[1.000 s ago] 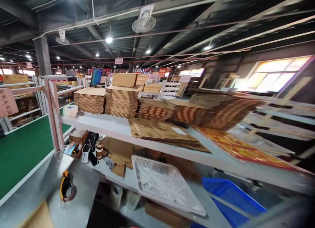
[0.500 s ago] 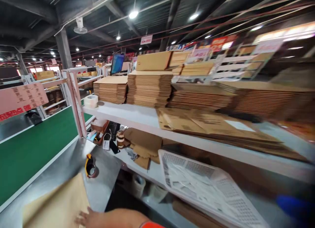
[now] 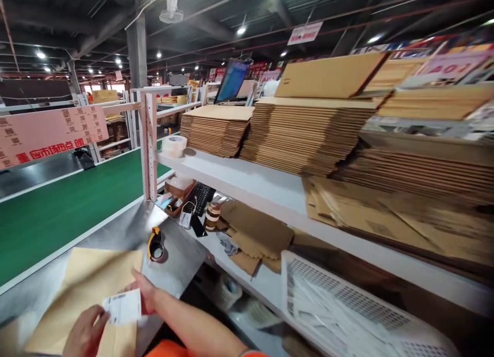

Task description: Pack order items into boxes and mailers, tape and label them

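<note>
A small white printed label (image 3: 122,306) is held low in the head view, above a tan paper mailer (image 3: 83,274) lying on the metal table. My left hand (image 3: 85,330) pinches the label's left edge between thumb and finger. At the label's right edge is my right hand (image 3: 145,294), closed on it, with part of its fingers hidden behind. Just beyond the mailer stands a black and yellow tape dispenser (image 3: 156,248).
A green conveyor belt (image 3: 77,200) runs along the left. The white shelf (image 3: 231,174) to the right bears stacked flat cardboard boxes (image 3: 301,136) and tape rolls (image 3: 174,145). Below are a white plastic basket (image 3: 285,274), a keyboard (image 3: 200,196), a phone (image 3: 198,226) and a jar (image 3: 212,215).
My view has swung left. My right hand, earlier on the mailer, now holds a white label. My left hand has come into view at the label's other edge.
</note>
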Motion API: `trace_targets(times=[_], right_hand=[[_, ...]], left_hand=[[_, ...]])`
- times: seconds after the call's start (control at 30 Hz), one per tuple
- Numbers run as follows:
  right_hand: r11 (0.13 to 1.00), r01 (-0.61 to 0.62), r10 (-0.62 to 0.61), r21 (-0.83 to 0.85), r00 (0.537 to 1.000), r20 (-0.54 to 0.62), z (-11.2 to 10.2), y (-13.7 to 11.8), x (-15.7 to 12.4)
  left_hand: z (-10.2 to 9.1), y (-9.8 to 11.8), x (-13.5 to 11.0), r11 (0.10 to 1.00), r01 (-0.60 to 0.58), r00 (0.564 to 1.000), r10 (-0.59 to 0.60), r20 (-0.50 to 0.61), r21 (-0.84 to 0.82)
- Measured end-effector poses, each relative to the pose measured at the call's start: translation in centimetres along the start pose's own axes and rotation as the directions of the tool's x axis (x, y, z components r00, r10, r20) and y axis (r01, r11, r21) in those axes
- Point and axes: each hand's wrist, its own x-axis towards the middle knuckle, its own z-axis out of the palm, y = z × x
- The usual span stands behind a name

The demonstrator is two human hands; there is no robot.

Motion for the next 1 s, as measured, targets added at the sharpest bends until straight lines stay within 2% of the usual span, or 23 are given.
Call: trace_targets(times=[0.1,0.17,0.23,0.27,0.3,0.33,0.4,0.43,0.47,0.5,0.6,0.67,0.73,0.8,0.9,0.93,1.0], right_hand=[[0.976,-0.176,0.190,0.126,0.975,-0.112,-3.1,0.0,-3.0],[0.981,-0.175,0.190,0.086,0.957,-0.217,-4.8,0.8,-5.2],[0.989,-0.132,0.146,0.065,0.945,-0.292,-6.0,1.9,-7.1],[0.992,-0.103,0.121,0.071,0.933,-0.338,-6.3,2.3,-7.8],[0.994,-0.068,0.095,0.084,0.917,-0.386,-6.6,2.7,-8.3],[0.994,-0.030,0.071,0.103,0.899,-0.432,-6.7,3.1,-8.8],[0.989,0.039,0.037,0.143,0.868,-0.494,-6.7,3.5,-9.4],[0.984,0.067,0.025,0.162,0.861,-0.508,-6.6,3.6,-9.7],[0.979,0.091,0.015,0.181,0.859,-0.512,-6.4,3.8,-9.9],[0.974,0.110,0.006,0.196,0.859,-0.511,-6.3,3.9,-10.2],[0.973,0.135,-0.020,0.188,0.857,-0.515,-5.8,4.3,-11.1],[0.978,0.129,-0.027,0.164,0.857,-0.515,-5.6,4.6,-11.6],[0.976,0.132,-0.024,0.171,0.854,-0.520,-5.4,4.8,-11.6],[0.966,0.153,-0.014,0.208,0.836,-0.548,-5.1,4.9,-11.4],[0.942,0.203,-0.007,0.266,0.806,-0.592,-4.5,4.5,-11.0],[0.933,0.216,-0.008,0.289,0.813,-0.582,-4.4,4.3,-11.0],[0.917,0.223,-0.010,0.330,0.841,-0.541,-4.1,4.0,-11.3]], left_hand=[[5.0,-0.4,-0.4,0.990,-0.122,0.985,0.130,0.111,-0.076],[7.2,-0.3,-0.2,0.977,-0.160,0.972,0.180,0.148,-0.141],[8.7,0.4,0.6,0.968,-0.062,0.983,0.101,0.154,-0.243],[9.2,0.9,1.2,0.951,0.052,0.988,-0.006,0.151,-0.305],[9.6,1.6,1.9,0.905,0.200,0.975,-0.147,0.166,-0.375],[9.9,2.4,2.7,0.818,0.365,0.931,-0.303,0.206,-0.445],[10.4,4.2,4.5,0.547,0.637,0.765,-0.535,0.359,-0.543],[10.6,5.0,5.3,0.416,0.713,0.687,-0.574,0.445,-0.565],[10.9,5.7,6.1,0.328,0.753,0.638,-0.577,0.510,-0.570],[11.1,6.3,6.8,0.281,0.772,0.610,-0.578,0.541,-0.570],[11.8,7.0,7.8,0.267,0.782,0.585,-0.627,0.515,-0.563],[12.1,7.0,7.8,0.276,0.783,0.573,-0.670,0.473,-0.557],[12.5,7.1,7.3,0.248,0.780,0.558,-0.692,0.458,-0.575],[13.0,7.7,6.6,0.152,0.787,0.524,-0.677,0.517,-0.598],[13.8,9.3,5.3,0.011,0.838,0.457,-0.562,0.690,-0.546],[14.0,9.8,5.0,0.006,0.854,0.444,-0.528,0.724,-0.520],[14.2,10.5,4.4,0.036,0.863,0.443,-0.533,0.721,-0.504]])
